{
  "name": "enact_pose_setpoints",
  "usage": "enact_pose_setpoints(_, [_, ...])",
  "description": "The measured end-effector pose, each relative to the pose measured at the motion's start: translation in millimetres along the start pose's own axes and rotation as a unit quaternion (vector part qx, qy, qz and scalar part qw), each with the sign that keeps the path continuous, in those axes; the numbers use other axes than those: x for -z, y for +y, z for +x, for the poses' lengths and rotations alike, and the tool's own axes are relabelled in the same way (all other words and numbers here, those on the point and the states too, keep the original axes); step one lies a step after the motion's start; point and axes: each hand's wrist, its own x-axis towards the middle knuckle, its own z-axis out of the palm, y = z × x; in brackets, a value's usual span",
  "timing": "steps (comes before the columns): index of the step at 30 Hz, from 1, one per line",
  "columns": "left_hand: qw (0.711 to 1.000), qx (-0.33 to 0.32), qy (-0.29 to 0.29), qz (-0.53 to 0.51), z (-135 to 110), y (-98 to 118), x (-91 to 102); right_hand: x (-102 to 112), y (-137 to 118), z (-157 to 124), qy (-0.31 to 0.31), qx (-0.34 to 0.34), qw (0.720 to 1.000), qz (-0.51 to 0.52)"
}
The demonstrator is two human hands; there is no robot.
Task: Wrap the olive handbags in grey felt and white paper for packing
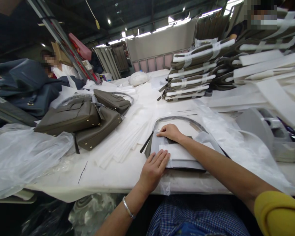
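A dark olive handbag (149, 149) lies flat before me, its curved handle (179, 118) wrapped and arching away from me. White tissue paper (179, 152) covers much of its upper face. My left hand (155, 168) rests flat on the paper's near left edge, fingers stretched out. Farther up, my right hand (170, 131) has thumb and fingertips pinched at the bag's upper left side, close to the handle's base. What sits between those fingertips is too small to make out. A dark strap (146, 142) sticks out at the bag's left.
Several olive handbags (68, 118) lie at the left beside clear plastic (27, 154). White paper strips (123, 144) lie between. Wrapped bags stand in a stack (186, 78) at the back right. A grey tape dispenser (267, 131) is at the right. Other people stand beyond the table.
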Motion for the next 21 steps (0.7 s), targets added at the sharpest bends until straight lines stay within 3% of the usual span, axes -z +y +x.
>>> enact_pose_setpoints(7, [1.0,-0.007,-0.013,-0.004,7,-1,5.4,2,0,-7,0.053,-0.018,0.997,-0.059])
enact_pose_setpoints(15, [0.999,-0.03,-0.025,-0.018,12,-13,7.7,-7,10,16,0.021,-0.057,0.992,-0.109])
enact_pose_setpoints(21, [0.999,-0.022,-0.019,-0.031,9,-20,3.9,0,-1,16,0.018,0.006,0.996,-0.088])
